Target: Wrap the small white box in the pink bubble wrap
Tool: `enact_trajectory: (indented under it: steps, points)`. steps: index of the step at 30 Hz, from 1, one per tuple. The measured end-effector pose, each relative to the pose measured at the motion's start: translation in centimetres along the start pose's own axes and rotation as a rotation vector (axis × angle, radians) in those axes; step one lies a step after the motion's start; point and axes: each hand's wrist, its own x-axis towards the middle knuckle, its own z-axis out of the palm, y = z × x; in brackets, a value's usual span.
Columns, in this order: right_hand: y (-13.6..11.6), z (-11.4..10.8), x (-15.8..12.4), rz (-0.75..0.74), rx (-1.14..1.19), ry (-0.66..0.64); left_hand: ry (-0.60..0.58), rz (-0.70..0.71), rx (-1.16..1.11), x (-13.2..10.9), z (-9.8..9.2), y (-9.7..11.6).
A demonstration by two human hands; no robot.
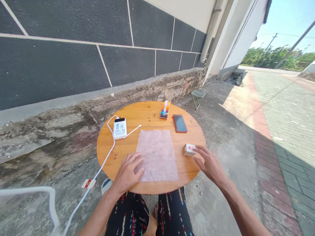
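A sheet of bubble wrap (158, 152) lies flat in the middle of the round wooden table (147, 113). My left hand (128, 172) rests on its near left corner, fingers spread and flat, holding nothing. A small white and red box (189, 149) stands near the table's right edge. My right hand (209, 162) reaches to it, fingertips touching its near side, fingers apart and not closed around it.
A white power bank (119, 128) with a white cable (108, 154) sits at the table's left. An orange and blue pack (165, 109) and a dark phone (179, 123) lie at the back. A folding stool (197, 97) stands beyond, by the dark tiled wall (73, 55).
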Motion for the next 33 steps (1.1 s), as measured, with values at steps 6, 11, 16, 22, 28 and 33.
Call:
enact_trajectory:
  steps: [6, 11, 16, 22, 28, 33]
  points:
    - [1.1, 2.7, 3.2, -0.024, -0.020, -0.074, 0.072, -0.060, -0.034, -0.6, 0.6, -0.2]
    - [0.7, 2.4, 4.0, -0.005, -0.047, -0.085, 0.107, -0.059, -0.053, -0.7, 0.9, -0.2]
    - [-4.1, 2.1, 5.8, -0.099, 0.141, -0.013, 0.124, -0.068, -0.058, -0.7, 0.7, -0.2]
    - [-11.5, 4.7, 7.9, -0.272, 0.233, -0.133, 0.119, -0.084, -0.059, -0.7, 0.4, 0.0]
    - [-12.7, 6.1, 8.8, -0.283, 0.214, -0.166, 0.112, -0.093, -0.078, -0.7, 0.3, 0.0]
    - [-12.9, 6.3, 8.6, -0.287, 0.195, -0.180, 0.107, -0.096, -0.090, -0.7, 0.3, -0.2]
